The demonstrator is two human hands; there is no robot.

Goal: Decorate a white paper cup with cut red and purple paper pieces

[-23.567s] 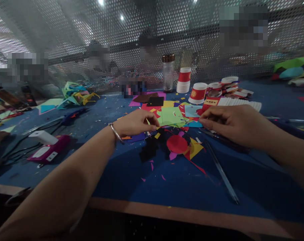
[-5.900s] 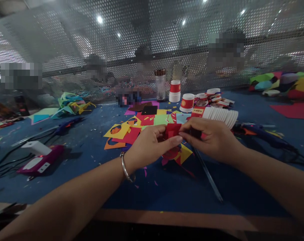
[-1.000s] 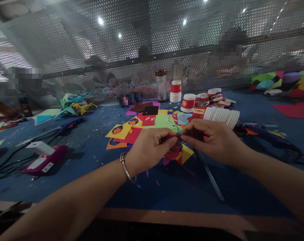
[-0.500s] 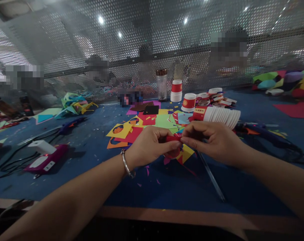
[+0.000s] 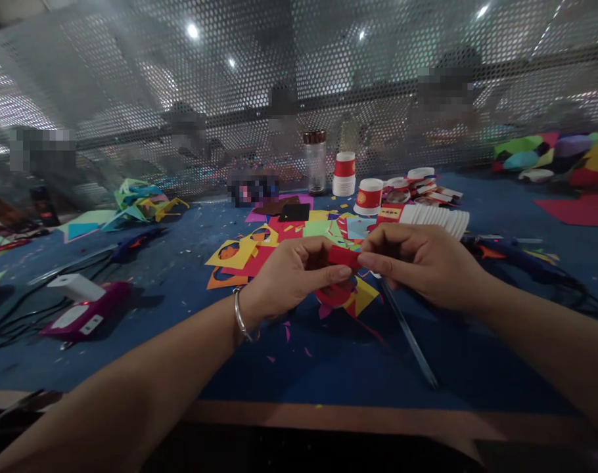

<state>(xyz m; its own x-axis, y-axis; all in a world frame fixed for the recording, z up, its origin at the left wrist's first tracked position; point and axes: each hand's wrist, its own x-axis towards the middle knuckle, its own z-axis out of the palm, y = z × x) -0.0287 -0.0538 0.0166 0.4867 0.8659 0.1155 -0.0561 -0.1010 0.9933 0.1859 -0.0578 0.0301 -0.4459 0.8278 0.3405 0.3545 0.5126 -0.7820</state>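
Between my two hands is a small piece of red paper [image 5: 343, 257], held above the table. My left hand [image 5: 292, 272], with a silver bangle at its wrist, pinches the paper's left part between thumb and fingers. The thumb and fingertips of my right hand [image 5: 417, 263] close on its right end. Below the hands lie a round red piece [image 5: 334, 295] and a yellow paper scrap [image 5: 363, 295], both partly covered. A clear glue stick [image 5: 410, 338] slants across the table under my right hand.
Cut coloured paper [image 5: 232, 254] spreads behind my hands. A stack of paper cups [image 5: 432, 219] lies on its side, near a standing cup [image 5: 368, 197] and a glass bottle [image 5: 315, 164]. Glue guns lie left [image 5: 138, 244] and right [image 5: 516, 259]. A purple power strip [image 5: 89, 312] sits at left.
The red paper has turned so that more of its flat face shows between my hands. Both hands keep their pinch. The whole view has shifted slightly.
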